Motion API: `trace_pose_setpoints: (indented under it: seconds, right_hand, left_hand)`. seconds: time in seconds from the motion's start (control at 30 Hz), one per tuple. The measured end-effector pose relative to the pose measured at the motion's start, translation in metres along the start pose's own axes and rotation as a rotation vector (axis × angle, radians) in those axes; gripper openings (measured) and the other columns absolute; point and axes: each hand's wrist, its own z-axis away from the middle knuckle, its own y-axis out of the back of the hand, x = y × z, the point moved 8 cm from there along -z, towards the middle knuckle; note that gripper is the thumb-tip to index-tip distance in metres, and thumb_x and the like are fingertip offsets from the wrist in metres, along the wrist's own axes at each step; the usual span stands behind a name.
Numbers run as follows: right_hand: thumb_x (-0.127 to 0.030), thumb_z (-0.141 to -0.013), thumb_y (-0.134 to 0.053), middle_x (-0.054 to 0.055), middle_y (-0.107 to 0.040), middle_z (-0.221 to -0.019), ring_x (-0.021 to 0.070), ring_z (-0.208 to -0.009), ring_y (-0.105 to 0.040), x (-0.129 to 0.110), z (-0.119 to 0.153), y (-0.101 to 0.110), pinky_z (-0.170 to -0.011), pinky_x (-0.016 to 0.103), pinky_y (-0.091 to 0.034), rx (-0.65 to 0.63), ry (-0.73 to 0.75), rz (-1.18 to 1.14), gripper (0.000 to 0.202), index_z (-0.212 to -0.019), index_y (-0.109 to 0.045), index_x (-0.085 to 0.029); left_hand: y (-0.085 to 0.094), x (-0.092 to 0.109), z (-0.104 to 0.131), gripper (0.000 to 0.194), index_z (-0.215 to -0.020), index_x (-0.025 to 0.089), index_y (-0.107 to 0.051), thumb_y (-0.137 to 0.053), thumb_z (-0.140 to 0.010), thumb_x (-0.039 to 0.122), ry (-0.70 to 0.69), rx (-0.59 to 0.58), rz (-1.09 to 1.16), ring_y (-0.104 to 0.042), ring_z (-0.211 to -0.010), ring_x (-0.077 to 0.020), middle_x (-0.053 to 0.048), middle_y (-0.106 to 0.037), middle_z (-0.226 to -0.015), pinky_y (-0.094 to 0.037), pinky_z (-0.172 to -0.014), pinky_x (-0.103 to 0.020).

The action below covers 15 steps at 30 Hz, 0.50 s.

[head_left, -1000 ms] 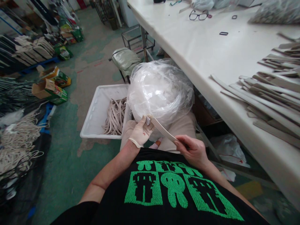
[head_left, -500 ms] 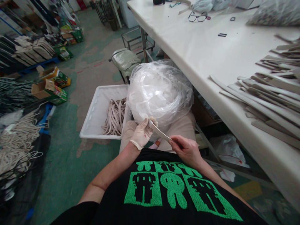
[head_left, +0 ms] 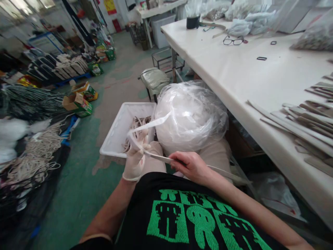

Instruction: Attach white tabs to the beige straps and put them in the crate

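My left hand (head_left: pixel 135 160), in a thin white glove, is closed on a narrow pale strap (head_left: pixel 158 157) above my lap. A flat white strip (head_left: pixel 158 121) rises from that hand and bends toward the plastic bag; whether it belongs to the strap I cannot tell. My bare right hand (head_left: pixel 188 166) pinches the same strap, whose thin tail runs out to the right past my wrist. Just beyond both hands sits a big clear plastic bag (head_left: pixel 189 114) with white contents. Beside it, a white plastic bin (head_left: pixel 114 133) holds a heap of pale straps (head_left: pixel 139 125).
On the right, a long white table (head_left: pixel 223 62) carries many grey-beige straps (head_left: pixel 309 121), eyeglasses (head_left: pixel 233 41), a black buckle (head_left: pixel 261 58) and a dark cup (head_left: pixel 193 22). A covered stool (head_left: pixel 155 78) stands past the bag. Cord bundles (head_left: pixel 39 146) and open cartons (head_left: pixel 78 104) lie left.
My left hand has moved left and lower, over the bin's near edge. The white strip now stretches up from it, and more strap shows beyond my right hand. The view has tilted up.
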Motion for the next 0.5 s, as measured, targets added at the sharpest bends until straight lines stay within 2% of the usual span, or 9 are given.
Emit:
trace_pose_setpoints:
  seconds: [0.1, 0.17, 0.2, 0.27, 0.33, 0.37, 0.43, 0.5]
  right_hand:
    - [-0.031, -0.097, -0.055, 0.001, -0.072, -0.076, 0.0117, -0.061, -0.061, -0.015, -0.016, -0.018, -0.058, 0.021, -0.042, -0.121, 0.051, 0.015, 0.020, -0.097, -0.072, -0.021]
    - [-0.032, -0.097, -0.055, 0.000, -0.071, -0.074, 0.0118, -0.060, -0.059, -0.020, -0.025, -0.029, -0.057, 0.022, -0.040, -0.178, 0.069, 0.040, 0.020, -0.097, -0.072, -0.021]
    - [-0.032, -0.097, -0.056, 0.000, -0.071, -0.072, 0.0118, -0.059, -0.059, -0.020, -0.029, -0.033, -0.056, 0.022, -0.039, -0.201, 0.064, 0.043, 0.020, -0.095, -0.072, -0.021]
    - [-0.034, -0.097, -0.056, 0.000, -0.069, -0.067, 0.0118, -0.057, -0.058, -0.015, -0.032, -0.040, -0.054, 0.022, -0.038, -0.235, 0.022, 0.042, 0.023, -0.087, -0.071, -0.020]
    - [-0.036, -0.097, -0.055, -0.001, -0.066, -0.061, 0.0117, -0.053, -0.056, -0.008, -0.032, -0.041, -0.051, 0.023, -0.035, -0.245, -0.040, 0.061, 0.028, -0.078, -0.068, -0.020]
    - [-0.036, -0.096, -0.055, -0.001, -0.065, -0.059, 0.0117, -0.051, -0.054, -0.005, -0.031, -0.039, -0.050, 0.023, -0.033, -0.235, -0.065, 0.085, 0.029, -0.074, -0.066, -0.020]
    - [-0.035, -0.095, -0.055, -0.001, -0.062, -0.056, 0.0118, -0.049, -0.051, -0.002, -0.030, -0.034, -0.049, 0.024, -0.030, -0.212, -0.099, 0.151, 0.031, -0.069, -0.064, -0.020]
    - [-0.032, -0.093, -0.054, -0.001, -0.060, -0.054, 0.0118, -0.048, -0.049, 0.000, -0.032, -0.033, -0.049, 0.025, -0.028, -0.202, -0.129, 0.246, 0.030, -0.066, -0.061, -0.020]
  left_hand:
    - [0.031, 0.055, 0.017, 0.014, -0.078, 0.033, -0.079, -0.082, -0.075, 0.046, -0.322, 0.099, -0.185, -0.037, -0.148, -0.0293, 0.004, -0.061, -0.142, -0.024, -0.125, -0.053]
    - [0.053, 0.074, 0.030, 0.014, -0.079, 0.033, -0.079, -0.082, -0.075, 0.046, -0.437, 0.215, -0.230, -0.034, -0.149, -0.0279, 0.006, -0.060, -0.143, -0.024, -0.126, -0.051]
    - [0.066, 0.075, 0.034, 0.015, -0.080, 0.032, -0.079, -0.082, -0.075, 0.046, -0.433, 0.290, -0.214, -0.036, -0.148, -0.0273, 0.005, -0.062, -0.141, -0.026, -0.126, -0.048]
    - [0.097, 0.058, 0.038, 0.018, -0.086, 0.029, -0.079, -0.081, -0.077, 0.044, -0.274, 0.463, -0.094, -0.049, -0.139, -0.0252, 0.002, -0.070, -0.129, -0.035, -0.121, -0.042]
    - [0.121, 0.017, 0.045, 0.017, -0.090, 0.025, -0.078, -0.074, -0.085, 0.040, 0.034, 0.630, 0.116, -0.065, -0.118, -0.0200, 0.000, -0.076, -0.112, -0.045, -0.113, -0.037]
    - [0.126, -0.005, 0.051, 0.017, -0.091, 0.023, -0.077, -0.068, -0.090, 0.038, 0.196, 0.696, 0.235, -0.069, -0.107, -0.0168, -0.001, -0.077, -0.105, -0.048, -0.108, -0.034]
    - [0.121, -0.042, 0.065, 0.023, -0.093, 0.021, -0.076, -0.056, -0.099, 0.031, 0.440, 0.779, 0.452, -0.071, -0.093, -0.0117, -0.002, -0.077, -0.098, -0.052, -0.098, -0.029]
    - [0.104, -0.065, 0.075, 0.028, -0.095, 0.019, -0.074, -0.048, -0.102, 0.027, 0.576, 0.790, 0.587, -0.071, -0.087, -0.0101, -0.002, -0.078, -0.094, -0.054, -0.090, -0.025]
